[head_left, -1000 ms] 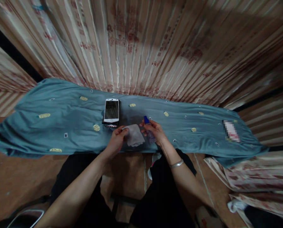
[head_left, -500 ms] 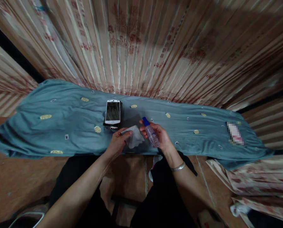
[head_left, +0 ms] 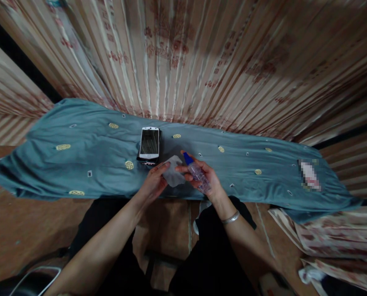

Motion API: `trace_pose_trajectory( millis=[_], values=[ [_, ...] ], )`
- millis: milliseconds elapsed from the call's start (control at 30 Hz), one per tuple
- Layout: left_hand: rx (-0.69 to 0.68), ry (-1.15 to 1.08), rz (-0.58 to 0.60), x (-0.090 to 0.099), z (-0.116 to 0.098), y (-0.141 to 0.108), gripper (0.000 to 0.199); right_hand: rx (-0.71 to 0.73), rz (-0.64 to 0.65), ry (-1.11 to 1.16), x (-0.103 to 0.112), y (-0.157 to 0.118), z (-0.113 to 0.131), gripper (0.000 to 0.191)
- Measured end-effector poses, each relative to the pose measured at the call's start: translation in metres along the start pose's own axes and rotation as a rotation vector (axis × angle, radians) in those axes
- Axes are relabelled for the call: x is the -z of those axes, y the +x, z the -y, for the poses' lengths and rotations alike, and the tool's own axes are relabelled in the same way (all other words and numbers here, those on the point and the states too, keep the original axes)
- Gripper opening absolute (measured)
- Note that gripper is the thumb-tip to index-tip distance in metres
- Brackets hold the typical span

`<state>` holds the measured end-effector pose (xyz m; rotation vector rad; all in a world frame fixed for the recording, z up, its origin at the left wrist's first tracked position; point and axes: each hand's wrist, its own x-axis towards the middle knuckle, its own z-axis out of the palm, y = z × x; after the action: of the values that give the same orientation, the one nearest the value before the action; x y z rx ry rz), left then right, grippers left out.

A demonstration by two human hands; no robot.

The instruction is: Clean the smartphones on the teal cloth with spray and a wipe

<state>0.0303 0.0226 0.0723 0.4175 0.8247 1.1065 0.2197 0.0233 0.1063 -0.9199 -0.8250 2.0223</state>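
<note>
My left hand (head_left: pixel 154 181) pinches a thin whitish cloth (head_left: pixel 173 174) between thumb and fingers, just over the front part of the covered surface. Close by on the right, my right hand (head_left: pixel 209 176) is wrapped round a small clear spray bottle (head_left: pixel 199 176) with a blue cap (head_left: pixel 187 158). The bottle tilts, its cap pointing up and left. Fingers of the right hand reach to the cloth's right edge; whether they touch it I cannot tell. Behind the left hand lies a white smartphone (head_left: pixel 149 144), face up on top of a dark stack whose parts are mostly hidden.
A teal cloth cover (head_left: pixel 103 156) with yellow patterns drapes over the long narrow surface. Far right on it lies a blurred-out pinkish-white item (head_left: pixel 309 174). Patterned curtains (head_left: pixel 171 82) hang behind and at both sides. Brown floor (head_left: pixel 32 230) shows below.
The hands have come closer together, and the cloth now nearly meets the right hand's fingers. The bottle tilts a little more to the left. The view has shifted slightly.
</note>
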Motion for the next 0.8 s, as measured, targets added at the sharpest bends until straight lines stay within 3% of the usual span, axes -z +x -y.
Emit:
trace_pose_trajectory(
  millis=[233,533,667,800],
  values=[
    [-0.04,-0.023,-0.042,-0.006,-0.001,-0.002,0.011,0.119,0.018,-0.196,-0.006,-0.006,-0.01,0.084],
    [0.032,-0.076,-0.092,-0.009,0.006,0.0,0.01,0.237,-0.048,-0.619,0.006,0.008,-0.035,0.058],
    [0.056,-0.074,-0.119,-0.012,0.005,-0.002,0.016,0.231,-0.071,-0.641,0.008,0.011,-0.039,0.051],
    [0.055,-0.089,-0.147,-0.01,0.003,-0.002,0.02,0.208,-0.064,-0.585,0.011,0.01,-0.034,0.062]
  ],
)
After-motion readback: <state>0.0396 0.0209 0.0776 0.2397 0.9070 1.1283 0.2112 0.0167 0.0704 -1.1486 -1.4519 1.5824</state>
